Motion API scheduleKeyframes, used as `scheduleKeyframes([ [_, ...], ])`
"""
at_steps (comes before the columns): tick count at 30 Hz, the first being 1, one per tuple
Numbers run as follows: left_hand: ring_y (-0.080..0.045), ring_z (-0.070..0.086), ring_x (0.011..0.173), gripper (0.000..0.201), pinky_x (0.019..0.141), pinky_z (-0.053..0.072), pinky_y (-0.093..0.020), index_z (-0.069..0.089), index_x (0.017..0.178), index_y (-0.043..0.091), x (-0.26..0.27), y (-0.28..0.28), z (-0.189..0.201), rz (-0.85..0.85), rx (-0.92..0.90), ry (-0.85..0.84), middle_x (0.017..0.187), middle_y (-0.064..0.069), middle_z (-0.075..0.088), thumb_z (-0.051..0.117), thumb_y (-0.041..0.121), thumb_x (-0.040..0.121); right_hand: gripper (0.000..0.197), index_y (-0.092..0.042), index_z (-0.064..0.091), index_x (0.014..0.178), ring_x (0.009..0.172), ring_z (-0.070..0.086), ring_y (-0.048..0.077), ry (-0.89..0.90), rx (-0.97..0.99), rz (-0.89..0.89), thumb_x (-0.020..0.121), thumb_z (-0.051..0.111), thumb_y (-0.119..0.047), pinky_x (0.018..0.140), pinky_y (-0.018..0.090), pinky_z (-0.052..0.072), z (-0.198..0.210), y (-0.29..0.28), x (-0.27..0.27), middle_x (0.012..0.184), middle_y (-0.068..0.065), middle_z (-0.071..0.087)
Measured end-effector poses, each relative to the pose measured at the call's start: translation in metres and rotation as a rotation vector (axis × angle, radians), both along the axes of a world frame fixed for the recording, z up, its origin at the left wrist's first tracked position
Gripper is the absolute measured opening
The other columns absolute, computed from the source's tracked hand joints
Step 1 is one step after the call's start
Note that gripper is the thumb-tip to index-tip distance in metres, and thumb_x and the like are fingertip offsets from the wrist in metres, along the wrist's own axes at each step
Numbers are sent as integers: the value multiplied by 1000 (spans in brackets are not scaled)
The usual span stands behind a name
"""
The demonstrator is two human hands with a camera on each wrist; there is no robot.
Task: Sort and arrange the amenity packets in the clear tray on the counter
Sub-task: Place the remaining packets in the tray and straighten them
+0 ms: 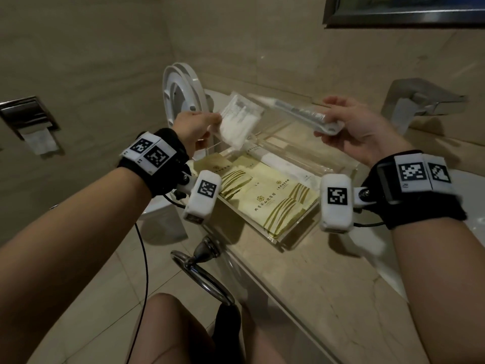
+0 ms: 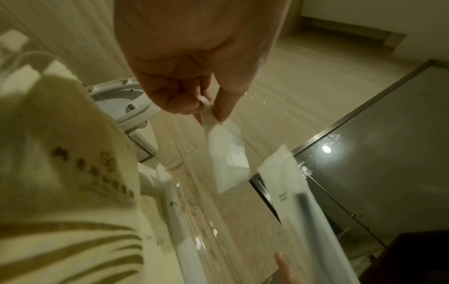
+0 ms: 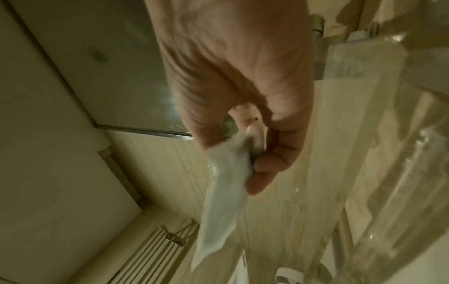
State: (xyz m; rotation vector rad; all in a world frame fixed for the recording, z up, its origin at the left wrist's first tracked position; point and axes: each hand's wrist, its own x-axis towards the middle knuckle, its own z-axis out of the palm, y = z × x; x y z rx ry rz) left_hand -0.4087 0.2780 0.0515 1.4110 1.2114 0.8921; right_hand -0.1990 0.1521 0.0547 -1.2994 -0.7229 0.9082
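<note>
A beige marble counter (image 1: 328,279) carries the clear tray (image 1: 294,232), yellow packets (image 1: 273,203) flat inside; beige stone walls, a toilet (image 1: 181,93) behind; the left hand (image 1: 193,127) pinches a white packet (image 1: 240,119) above the tray; the right hand (image 1: 359,130) pinches a long sachet (image 1: 296,111).

A clear tray (image 1: 338,169) with transparent walls sits on the beige stone counter (image 1: 328,298), close to its front edge and left end. In the tray's near part lie several pale yellow packets (image 1: 273,203) with gold stripes and printed characters, flat and overlapping one another. Behind them a long white packet (image 1: 286,164) lies flat along a narrow strip of the tray. Above the tray's far left corner hangs a clear square packet (image 1: 240,119) of white contents, tilted. A long slim clear packet (image 1: 296,112) is held slanting above the tray's far edge.
</note>
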Motion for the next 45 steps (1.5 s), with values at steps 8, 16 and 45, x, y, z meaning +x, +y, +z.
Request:
scheduleKeyframes([
  [8,-10,44,53,15,38,34,-15,42,83,12,-4,-2,1,109,3,-128,67,-3,44,47,1,92,29,-17,48,79,69,61,13,-216,-99,19,84,54,11,54,19,54,-2,-4,0,80,3,60],
  [16,-11,46,60,26,50,37,-19,59,82,14,7,-15,10,-30,54,94,72,-1,49,38,3,94,33,-17,52,78,68,63,16,-294,-88,39,78,59,15,43,16,51,-5,2,2,81,5,64],
  [45,-15,65,76,45,65,57,-19,54,120,7,24,-33,27,-426,-123,-292,94,-8,62,37,-19,87,15,-23,50,103,109,48,12,-784,-61,33,89,56,-19,83,26,39,5,-6,-8,113,-4,53],
])
